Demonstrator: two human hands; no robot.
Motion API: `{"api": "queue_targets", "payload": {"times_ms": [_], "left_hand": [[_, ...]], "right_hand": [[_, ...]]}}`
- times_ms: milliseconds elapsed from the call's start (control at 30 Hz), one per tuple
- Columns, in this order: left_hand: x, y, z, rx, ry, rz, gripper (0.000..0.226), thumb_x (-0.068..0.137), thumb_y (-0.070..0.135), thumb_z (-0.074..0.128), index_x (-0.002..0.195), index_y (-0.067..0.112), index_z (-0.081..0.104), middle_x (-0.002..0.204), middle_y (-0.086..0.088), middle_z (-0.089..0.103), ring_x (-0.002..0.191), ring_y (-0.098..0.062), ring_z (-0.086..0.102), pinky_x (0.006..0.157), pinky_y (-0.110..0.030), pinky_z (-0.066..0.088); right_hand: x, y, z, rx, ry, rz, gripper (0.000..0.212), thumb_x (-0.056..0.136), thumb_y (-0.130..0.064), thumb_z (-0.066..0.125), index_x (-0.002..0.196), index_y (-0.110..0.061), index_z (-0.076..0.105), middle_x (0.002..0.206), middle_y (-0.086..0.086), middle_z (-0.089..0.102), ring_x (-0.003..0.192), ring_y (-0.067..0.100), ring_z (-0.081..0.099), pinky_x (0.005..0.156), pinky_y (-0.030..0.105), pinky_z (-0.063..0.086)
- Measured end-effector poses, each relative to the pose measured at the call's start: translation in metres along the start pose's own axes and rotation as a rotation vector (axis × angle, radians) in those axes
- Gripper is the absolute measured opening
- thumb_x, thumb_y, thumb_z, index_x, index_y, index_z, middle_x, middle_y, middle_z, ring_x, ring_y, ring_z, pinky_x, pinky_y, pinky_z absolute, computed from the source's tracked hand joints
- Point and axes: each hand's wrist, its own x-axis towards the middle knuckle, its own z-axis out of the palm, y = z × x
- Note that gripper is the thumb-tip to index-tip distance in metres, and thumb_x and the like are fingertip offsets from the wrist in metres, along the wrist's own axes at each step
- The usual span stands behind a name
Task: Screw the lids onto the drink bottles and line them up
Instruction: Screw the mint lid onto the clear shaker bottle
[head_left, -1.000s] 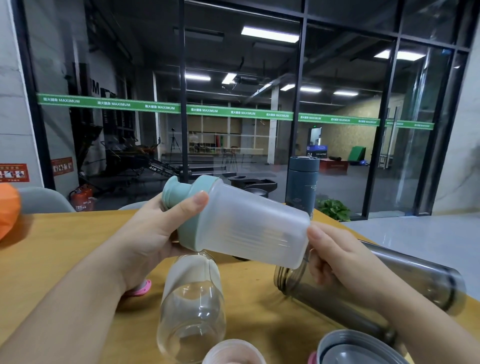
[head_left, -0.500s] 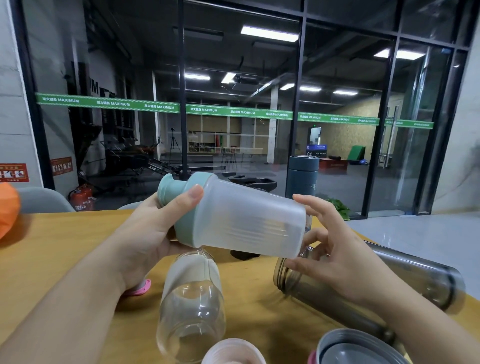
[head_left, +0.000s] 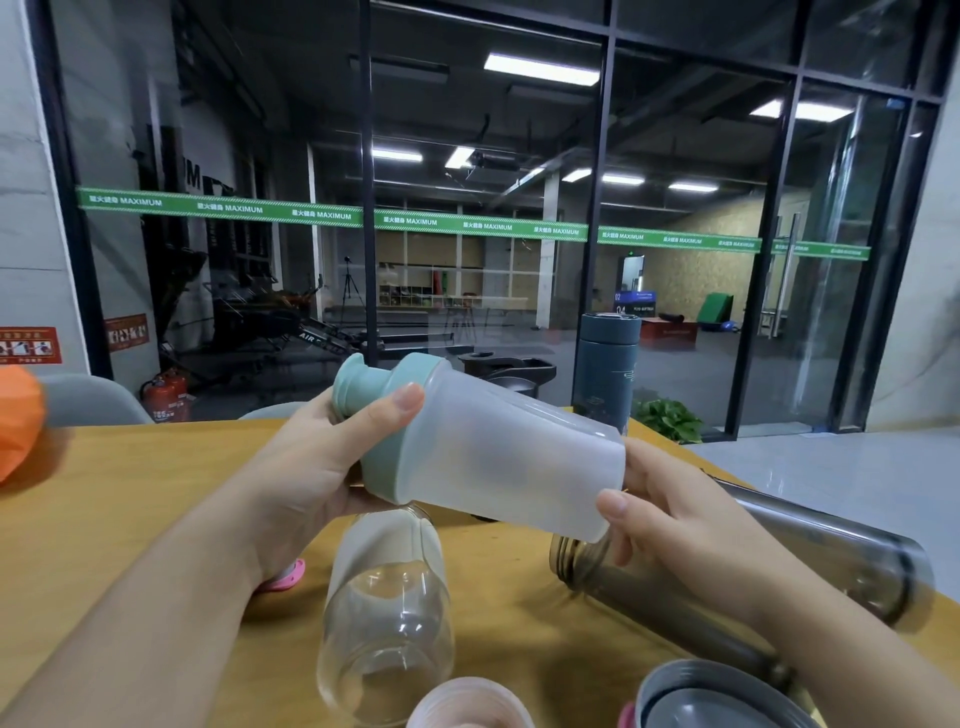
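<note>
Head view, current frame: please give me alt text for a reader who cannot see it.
Two hands hold a frosted shaker bottle sideways above a wooden table, the left hand gripping its teal lid and the right hand its base. Below lie a clear bottle and a smoky bottle, both lidless; a capped dark flask stands behind.

We list: wooden table (head_left: 119, 499); orange object (head_left: 18, 421) at nine o'clock; fire extinguishers (head_left: 167, 397) at ten; potted plant (head_left: 667, 420) at two.
</note>
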Motion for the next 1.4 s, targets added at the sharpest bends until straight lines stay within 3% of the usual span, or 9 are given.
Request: {"api": "queue_targets", "payload": {"times_ms": [267, 433, 567, 800, 933, 1100, 1200, 1300, 1400], "left_hand": [[0.0, 0.0, 0.0, -0.043, 0.034, -0.019, 0.069, 0.053, 0.054, 0.075, 0.112, 0.021, 0.063, 0.103, -0.007, 0.073, 0.091, -0.023, 0.069, 0.066, -0.041, 0.059], [0.0, 0.001, 0.003, -0.062, 0.035, -0.044, 0.065, 0.054, 0.053, 0.075, 0.11, 0.022, 0.063, 0.1, -0.007, 0.072, 0.089, -0.024, 0.069, 0.064, -0.041, 0.058], [-0.001, 0.001, 0.002, -0.021, -0.014, -0.032, 0.088, 0.036, 0.059, 0.085, 0.111, 0.02, 0.064, 0.101, -0.009, 0.073, 0.088, -0.024, 0.07, 0.063, -0.04, 0.058], [-0.004, -0.002, 0.003, 0.012, -0.057, 0.016, 0.099, 0.027, 0.06, 0.088, 0.113, 0.02, 0.063, 0.103, -0.009, 0.073, 0.093, -0.025, 0.07, 0.07, -0.045, 0.059], [-0.003, 0.001, 0.006, -0.008, -0.017, 0.065, 0.097, 0.025, 0.061, 0.088, 0.11, 0.021, 0.064, 0.103, -0.008, 0.073, 0.092, -0.024, 0.07, 0.066, -0.041, 0.059], [-0.005, 0.006, 0.008, -0.048, -0.103, 0.109, 0.096, 0.032, 0.052, 0.091, 0.117, 0.021, 0.06, 0.108, -0.008, 0.072, 0.099, -0.021, 0.069, 0.072, -0.031, 0.058], [-0.004, 0.005, 0.006, -0.036, -0.115, 0.125, 0.091, 0.036, 0.043, 0.093, 0.12, 0.03, 0.059, 0.109, -0.005, 0.071, 0.099, -0.019, 0.069, 0.072, -0.027, 0.057], [0.001, 0.004, 0.01, -0.015, 0.01, 0.182, 0.073, 0.045, 0.039, 0.084, 0.114, 0.037, 0.06, 0.113, -0.005, 0.069, 0.104, -0.022, 0.067, 0.081, -0.037, 0.057], [0.006, 0.005, 0.009, 0.006, 0.211, 0.227, 0.073, 0.043, 0.048, 0.08, 0.112, 0.037, 0.058, 0.116, -0.005, 0.066, 0.106, -0.023, 0.064, 0.088, -0.045, 0.054]], "right_hand": [[0.001, 0.0, 0.001, 0.04, 0.022, -0.038, 0.088, 0.056, -0.068, 0.071, 0.131, -0.055, 0.028, 0.12, -0.02, 0.057, 0.081, 0.017, 0.068, 0.07, 0.029, 0.054], [0.0, -0.008, -0.002, -0.1, 0.073, -0.102, 0.081, 0.055, -0.059, 0.075, 0.12, -0.065, 0.027, 0.11, -0.033, 0.053, 0.079, 0.01, 0.064, 0.063, 0.022, 0.052], [-0.002, -0.006, -0.004, -0.225, 0.153, -0.199, 0.075, 0.052, -0.057, 0.076, 0.114, -0.065, 0.034, 0.105, -0.03, 0.057, 0.071, 0.012, 0.063, 0.053, 0.013, 0.045], [-0.005, -0.004, -0.01, -0.374, 0.204, -0.257, 0.069, 0.051, -0.058, 0.073, 0.113, -0.049, 0.044, 0.079, -0.03, 0.061, 0.055, 0.014, 0.055, 0.048, 0.012, 0.039], [-0.003, -0.005, -0.007, -0.332, 0.228, -0.247, 0.069, 0.055, -0.058, 0.068, 0.117, -0.053, 0.038, 0.09, -0.039, 0.057, 0.067, 0.006, 0.057, 0.053, 0.007, 0.04], [-0.002, 0.003, -0.006, -0.282, 0.244, -0.22, 0.086, 0.06, -0.048, 0.077, 0.131, -0.054, 0.027, 0.102, -0.021, 0.061, 0.089, 0.002, 0.055, 0.064, 0.009, 0.045], [-0.002, 0.003, -0.005, -0.33, 0.255, -0.219, 0.089, 0.064, -0.057, 0.076, 0.134, -0.055, 0.02, 0.103, -0.027, 0.056, 0.097, -0.009, 0.05, 0.069, 0.01, 0.045], [0.001, 0.003, -0.004, -0.342, 0.294, -0.182, 0.086, 0.065, -0.052, 0.064, 0.133, -0.053, 0.012, 0.102, -0.036, 0.05, 0.098, -0.024, 0.045, 0.075, 0.0, 0.04], [0.004, 0.008, -0.007, -0.339, 0.375, -0.185, 0.075, 0.072, -0.05, 0.056, 0.138, -0.04, 0.022, 0.114, -0.035, 0.048, 0.102, -0.021, 0.05, 0.081, 0.003, 0.042]]}}
